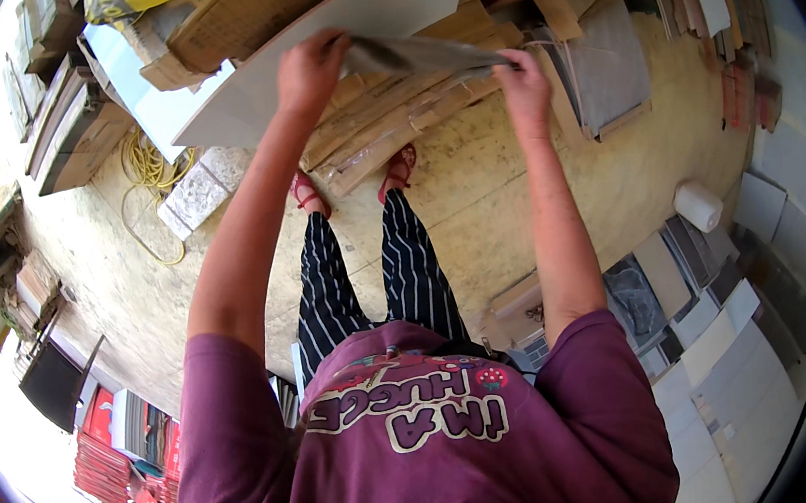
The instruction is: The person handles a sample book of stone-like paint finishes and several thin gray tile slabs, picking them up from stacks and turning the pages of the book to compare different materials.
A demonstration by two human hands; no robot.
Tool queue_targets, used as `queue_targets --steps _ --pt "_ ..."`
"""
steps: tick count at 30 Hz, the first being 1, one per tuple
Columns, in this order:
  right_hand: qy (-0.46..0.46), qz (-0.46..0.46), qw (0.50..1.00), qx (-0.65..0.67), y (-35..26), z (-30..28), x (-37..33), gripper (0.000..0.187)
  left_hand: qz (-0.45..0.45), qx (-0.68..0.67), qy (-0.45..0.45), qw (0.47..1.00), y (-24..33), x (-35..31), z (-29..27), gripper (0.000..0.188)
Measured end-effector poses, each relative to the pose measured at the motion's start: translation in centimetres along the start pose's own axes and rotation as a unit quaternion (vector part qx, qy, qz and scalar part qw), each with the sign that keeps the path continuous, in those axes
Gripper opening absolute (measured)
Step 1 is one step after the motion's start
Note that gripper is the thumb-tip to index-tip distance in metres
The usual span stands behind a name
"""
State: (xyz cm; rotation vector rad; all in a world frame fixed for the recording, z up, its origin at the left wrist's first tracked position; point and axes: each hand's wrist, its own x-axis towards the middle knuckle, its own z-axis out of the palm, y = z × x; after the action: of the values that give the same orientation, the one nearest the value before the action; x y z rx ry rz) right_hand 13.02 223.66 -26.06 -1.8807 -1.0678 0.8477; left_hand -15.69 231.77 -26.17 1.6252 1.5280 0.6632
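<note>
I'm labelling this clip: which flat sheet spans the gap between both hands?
The dark grey sheet, its ends gripped by the left hand and right hand; the larger panel behind it is white.

A tangled yellow cord [134,161] lay on the worn, yellowish floor [486,205], which spread, stained and scuffed, well to the cord's right. Just beside the cord, on its right, sat a pale, rough block [200,190]. Flat cardboard boxes [86,132] were stacked near it on the left. Far right of the cord was a white roll [699,205], with a pale wall [796,97] farther still. Red stacks [102,470] stood below and left of the cord, where bright daylight glared in.
</note>
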Motion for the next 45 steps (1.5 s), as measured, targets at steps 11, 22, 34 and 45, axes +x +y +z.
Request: queue_targets --steps 11,22,34,45 --pt "0.096 0.005 0.995 -0.002 8.5 -6.6 -3.7 0.022 0.061 0.02 -0.062 0.996 3.9 4.5 12.8 0.019" --pt "-0.233 0.201 0.944 -0.122 9.1 11.5 -20.8 0.021 -0.162 0.244 -0.179 0.939 -14.2 -8.9 1.0 0.026" --pt "-0.355 0.22 0.908 -0.041 9.9 9.9 -20.3 0.025 -0.149 0.285 -0.244 0.915 -12.0 -9.4 -2.8 0.022" --pt "-0.009 0.204 0.975 0.087 12.8 -8.8 -7.5 0.017 0.049 0.172 -0.169 0.969 4.9 2.3 14.4 0.025"
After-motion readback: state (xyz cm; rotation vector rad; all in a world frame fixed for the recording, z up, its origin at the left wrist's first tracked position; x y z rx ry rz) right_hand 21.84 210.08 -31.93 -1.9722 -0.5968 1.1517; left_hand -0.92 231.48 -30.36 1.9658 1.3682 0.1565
